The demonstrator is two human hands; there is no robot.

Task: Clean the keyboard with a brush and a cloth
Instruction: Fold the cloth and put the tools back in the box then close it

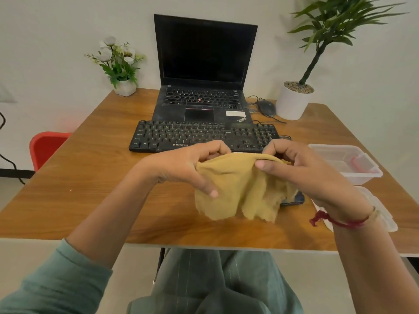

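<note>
Head view, 1 frame. Wooden table (90,177) fills the middle of the frame; an open laptop (204,64) with a dark screen stands at upper centre.

The black keyboard (199,137), the thing to be cleaned, lies flat at centre, just below the laptop and just above both hands; nothing touches it; pale specks show on its right part, so it is probably not yet clean.

The yellow cloth (240,191) hangs at lower centre, held up off the table and clear of the keyboard; its upper edge is stretched between the 2 hands and its lower edge hangs loose and crumpled.

Left hand (192,164), at centre left, pinches the cloth's upper left edge with curled fingers and thumb; right hand (301,168), at centre right, pinches the upper right edge likewise; neither is free.

A clear plastic container (347,164) sits at right with a pink item inside; a dark object (294,199) peeks from under the cloth's right side; no brush can be made out for certain.

Judged progress: the cloth is being spread or folded for wiping; wiping has not begun; whether brushing is done cannot be told; wiping across all key rows is left.
</note>
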